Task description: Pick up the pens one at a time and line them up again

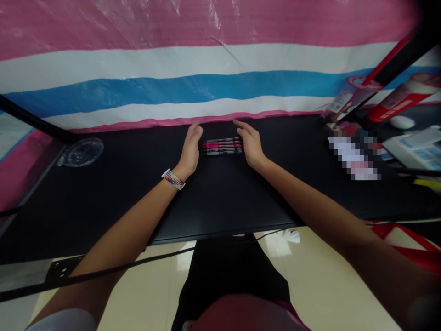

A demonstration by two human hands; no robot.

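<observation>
Pens lie side by side in a compact row on the black table, between your two hands, their lengths running from one palm toward the other. Closest to you, a dark cable crosses below the table's front edge, so mind that your left forearm doesn't drag on it. A little farther in, a patterned band sits on your left wrist; hold it clear of the tabletop. Your left hand and right hand stand on edge at the two ends of the row, fingers extended, gripping nothing; whether either palm touches the pen ends, I cannot tell. For good work here, I'd set both palms upright and parallel, press inward lightly and equally, and let the pen ends meet flat skin rather than fingertips. The pen nearest you seems slightly set in at its left end, so give that one your attention. Too hard a squeeze could make the pens roll or ride over one another. Off to your left, a clear plastic container lies well apart from the row, and beyond everything hangs the striped sheet, just past your fingertips.
</observation>
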